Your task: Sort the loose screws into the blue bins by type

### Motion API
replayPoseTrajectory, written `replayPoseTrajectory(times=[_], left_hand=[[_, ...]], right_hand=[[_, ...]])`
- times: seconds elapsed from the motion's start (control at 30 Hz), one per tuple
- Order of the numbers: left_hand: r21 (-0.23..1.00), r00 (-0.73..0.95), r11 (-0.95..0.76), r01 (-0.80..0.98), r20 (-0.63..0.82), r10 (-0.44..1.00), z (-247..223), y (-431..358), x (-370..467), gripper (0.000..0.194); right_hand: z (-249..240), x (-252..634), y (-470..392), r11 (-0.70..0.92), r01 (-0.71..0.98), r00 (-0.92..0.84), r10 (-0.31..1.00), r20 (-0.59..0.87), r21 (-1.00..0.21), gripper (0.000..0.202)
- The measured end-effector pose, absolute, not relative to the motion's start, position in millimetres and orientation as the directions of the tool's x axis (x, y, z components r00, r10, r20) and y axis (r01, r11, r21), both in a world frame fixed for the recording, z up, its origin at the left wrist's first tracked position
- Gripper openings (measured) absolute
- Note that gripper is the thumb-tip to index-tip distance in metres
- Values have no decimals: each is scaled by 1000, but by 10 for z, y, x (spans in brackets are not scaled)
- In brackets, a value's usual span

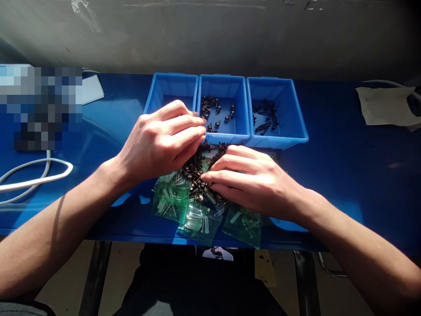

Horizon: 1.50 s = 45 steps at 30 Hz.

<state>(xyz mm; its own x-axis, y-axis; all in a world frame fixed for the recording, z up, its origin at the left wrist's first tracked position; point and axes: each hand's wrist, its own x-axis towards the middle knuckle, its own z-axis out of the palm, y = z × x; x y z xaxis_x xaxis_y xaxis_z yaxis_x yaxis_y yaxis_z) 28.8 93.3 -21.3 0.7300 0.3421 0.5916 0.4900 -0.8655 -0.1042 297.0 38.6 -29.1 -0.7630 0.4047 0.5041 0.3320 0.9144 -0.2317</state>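
My left hand (164, 140) is closed, its fingertips at the near left edge of the middle blue bin (225, 137). Whatever its fingers hold, if anything, is hidden. My right hand (253, 177) reaches into a pile of dark screws (196, 183) on the table, its fingers curled together among them; what they grip is covered. Loose dark screws with washers (208, 104) lie in the middle bin. Clear green-tinted bags, among them a front bag (200, 223), a left bag (169, 199) and a right bag (245, 226), lie around the pile with pale plastic pieces inside.
The left blue bin (174, 78) and the right blue bin (297, 114) flank the middle one. Long dark screws (268, 118) lie in the right bin. A white cable (49, 176) is at left, brown paper (383, 105) at right. The table's (332, 175) front edge is close to me.
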Motion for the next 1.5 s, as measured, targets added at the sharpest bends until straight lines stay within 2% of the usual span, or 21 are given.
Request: replayPoseTrajectory(times=[0.1, 0.27, 0.37, 0.47, 0.57, 0.63, 0.7, 0.77, 0.83, 0.93, 1.0, 1.03, 1.13, 1.3, 1.37, 1.4, 1.5], left_hand=[[-92, 726, -870, 484, 598, 340, -217, 934, 290, 15], [-101, 726, -872, 479, 604, 329, -226, 936, 285, 17], [-116, 727, -864, 489, 601, 331, -223, 937, 283, 17], [-125, 727, -865, 485, 608, 319, -221, 938, 281, 15], [-124, 730, -873, 472, 609, 309, -221, 939, 280, 13], [-119, 729, -873, 474, 609, 313, -221, 940, 281, 13], [-118, 729, -873, 473, 609, 313, -221, 940, 282, 13], [-121, 733, -876, 467, 608, 306, -220, 940, 284, 13], [-124, 735, -876, 467, 605, 306, -220, 939, 285, 13], [-130, 730, -869, 478, 609, 311, -219, 935, 289, 14], [-138, 728, -865, 483, 611, 310, -217, 935, 294, 14], [-141, 729, -863, 485, 611, 309, -216, 936, 296, 13], [-147, 730, -860, 488, 609, 310, -215, 940, 299, 15], [-147, 724, -861, 487, 620, 303, -218, 940, 300, 14], [-145, 724, -865, 481, 623, 298, -220, 937, 302, 13], [-146, 724, -866, 479, 623, 295, -221, 936, 304, 12], [-147, 723, -867, 476, 627, 290, -222, 934, 304, 10]], right_hand=[[-320, 2963, 386, 916, 327, -729, 401, 555, -232, 23], [-288, 2985, 377, 873, 387, -667, 488, 563, -298, 16], [-215, 3014, 368, 783, 401, -540, 622, 567, -476, 15], [-157, 3022, 364, 640, 302, -418, 755, 505, -707, 16], [-139, 2997, 377, 532, 209, -317, 831, 457, -821, 19], [-133, 2985, 397, 528, 215, -133, 850, 510, -822, 22], [-114, 3000, 418, 544, 294, 74, 806, 587, -786, 25], [-76, 3048, 430, 529, 399, 165, 763, 626, -749, 27], [-39, 3114, 433, 517, 486, 107, 765, 635, -705, 27], [-45, 3181, 439, 715, 466, -324, 685, 652, -520, 22], [-109, 3171, 445, 835, 391, -607, 550, 574, -386, 23], [-154, 3150, 447, 864, 378, -682, 502, 531, -332, 25], [-293, 3052, 445, 894, 393, -742, 447, 500, -216, 21], [-387, 2938, 425, 903, 400, -718, 413, 559, -154, 10], [-365, 2929, 405, 902, 394, -694, 419, 586, -179, 10], [-343, 2930, 392, 891, 390, -659, 445, 607, -231, 9], [-253, 2939, 344, 790, 334, -515, 610, 602, -515, 11]])
